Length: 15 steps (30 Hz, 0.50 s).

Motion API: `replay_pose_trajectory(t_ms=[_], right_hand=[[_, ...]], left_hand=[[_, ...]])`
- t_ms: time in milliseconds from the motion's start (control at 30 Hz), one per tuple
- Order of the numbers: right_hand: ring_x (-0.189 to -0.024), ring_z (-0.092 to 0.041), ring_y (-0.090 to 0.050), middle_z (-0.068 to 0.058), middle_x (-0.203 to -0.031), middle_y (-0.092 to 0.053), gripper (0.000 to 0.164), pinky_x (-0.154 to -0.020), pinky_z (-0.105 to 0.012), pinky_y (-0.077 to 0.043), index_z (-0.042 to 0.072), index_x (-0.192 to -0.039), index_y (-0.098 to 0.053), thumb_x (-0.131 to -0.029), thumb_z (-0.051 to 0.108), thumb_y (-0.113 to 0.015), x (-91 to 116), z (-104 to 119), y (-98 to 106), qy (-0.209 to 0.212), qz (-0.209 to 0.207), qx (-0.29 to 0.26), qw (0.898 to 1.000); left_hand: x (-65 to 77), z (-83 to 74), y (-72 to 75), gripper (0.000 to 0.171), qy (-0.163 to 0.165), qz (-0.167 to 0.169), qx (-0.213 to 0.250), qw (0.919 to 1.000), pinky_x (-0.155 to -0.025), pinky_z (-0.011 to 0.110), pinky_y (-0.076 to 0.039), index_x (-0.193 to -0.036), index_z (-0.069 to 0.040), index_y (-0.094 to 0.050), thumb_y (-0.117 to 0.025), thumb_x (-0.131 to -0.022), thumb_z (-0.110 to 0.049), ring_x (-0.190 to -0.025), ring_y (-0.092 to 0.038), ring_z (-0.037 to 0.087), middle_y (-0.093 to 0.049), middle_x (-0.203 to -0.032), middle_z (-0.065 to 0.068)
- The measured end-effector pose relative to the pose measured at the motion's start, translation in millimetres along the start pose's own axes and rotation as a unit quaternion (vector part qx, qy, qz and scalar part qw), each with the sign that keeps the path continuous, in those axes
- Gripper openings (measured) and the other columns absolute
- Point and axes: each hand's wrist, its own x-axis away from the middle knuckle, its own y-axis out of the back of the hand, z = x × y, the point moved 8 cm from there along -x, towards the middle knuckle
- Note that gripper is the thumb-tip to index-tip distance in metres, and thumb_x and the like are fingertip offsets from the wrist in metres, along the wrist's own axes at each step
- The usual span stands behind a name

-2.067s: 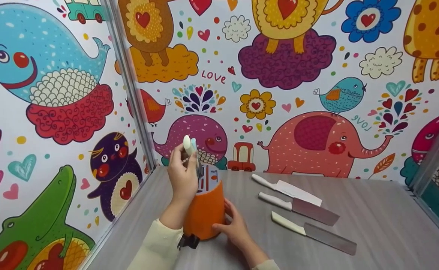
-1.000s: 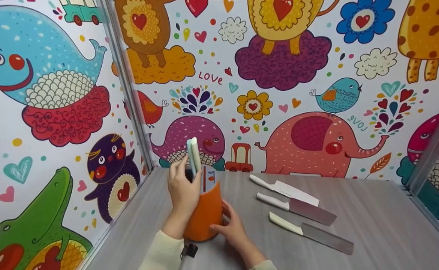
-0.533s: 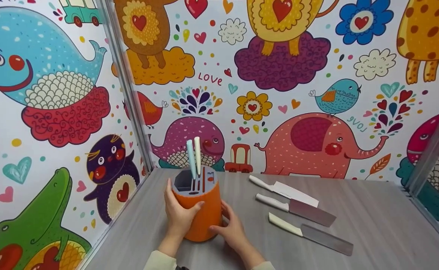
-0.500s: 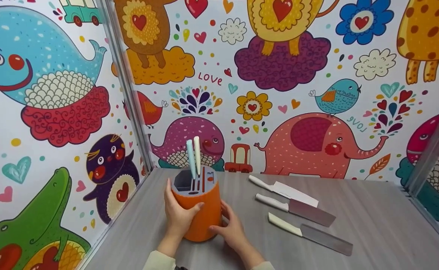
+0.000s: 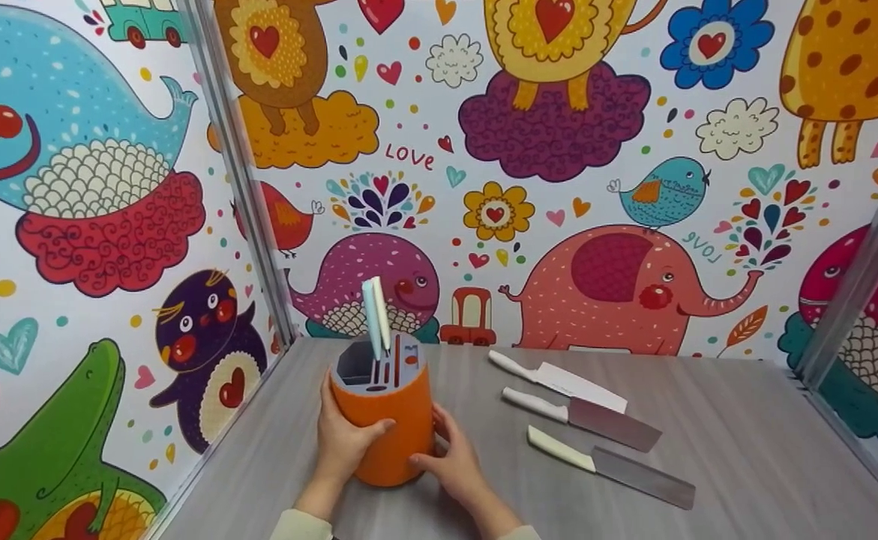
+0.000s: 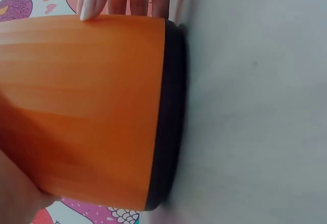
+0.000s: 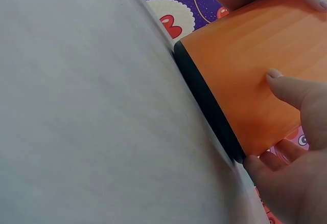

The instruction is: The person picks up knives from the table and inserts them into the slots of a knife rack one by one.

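An orange knife block [image 5: 394, 427] with a grey slotted top stands upright on the table. My left hand [image 5: 345, 442] grips its left side, with the thumb across the front. Low on the right side, my right hand [image 5: 459, 459] holds it between thumb and fingers. Two handles, one light blue [image 5: 372, 322] and one cream [image 5: 382, 315], rise side by side from its slots. In the left wrist view the block's black base [image 6: 171, 116] shows along the tabletop. The right wrist view shows the right thumb [image 7: 291, 90] against the orange wall.
Three broad-bladed knives lie right of the block: a white-bladed cleaver [image 5: 577, 385] at the back, a white-handled knife [image 5: 611, 422] in the middle, and a cream-handled one [image 5: 642, 476] in front. Cartoon-printed walls [image 5: 424, 97] close off the back and sides.
My left hand has let go of the handles above the block and come down to its left side. The cream handle now stands beside the light blue one. My right hand keeps its hold.
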Motion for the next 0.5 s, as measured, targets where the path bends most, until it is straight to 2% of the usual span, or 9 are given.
replay_pose_trajectory(t_ms=[200, 367, 500], right_hand=[[-0.143, -0.036, -0.038, -0.012, -0.157, -0.039, 0.097, -0.116, -0.055, -0.034, 0.019, -0.154, -0.032, -0.075, 0.025, -0.087, 2, 4, -2, 0.013, 0.023, -0.023, 0.999], [-0.144, -0.037, -0.036, -0.015, -0.158, -0.036, 0.096, -0.116, -0.055, -0.033, 0.016, -0.156, -0.028, -0.078, 0.02, -0.084, 4, 8, -1, 0.03, 0.047, -0.031, 0.998], [-0.143, -0.037, -0.038, -0.012, -0.158, -0.037, 0.093, -0.112, -0.052, -0.039, 0.019, -0.156, -0.027, -0.08, 0.01, -0.08, 5, 8, 2, 0.034, 0.077, -0.003, 0.996]], left_hand=[[-1.1, -3.3, 0.9, 0.118, 0.013, 0.003, -0.002, 0.9999, -0.116, 0.048, -0.037, -0.156, -0.025, -0.017, -0.093, -0.065, -0.03, -0.128, -0.05, 0.021, -0.044, -0.15, 0.003], [2.3, -25.6, 2.8, 0.116, 0.008, 0.01, -0.006, 0.9999, -0.115, 0.047, -0.039, -0.155, -0.014, -0.02, -0.093, -0.066, -0.026, -0.125, -0.052, 0.02, -0.047, -0.148, 0.007], [7.1, -40.1, 4.4, 0.113, 0.003, 0.019, -0.018, 0.9997, -0.112, 0.049, -0.042, -0.155, -0.013, -0.02, -0.092, -0.068, -0.026, -0.123, -0.055, 0.02, -0.05, -0.145, 0.008]])
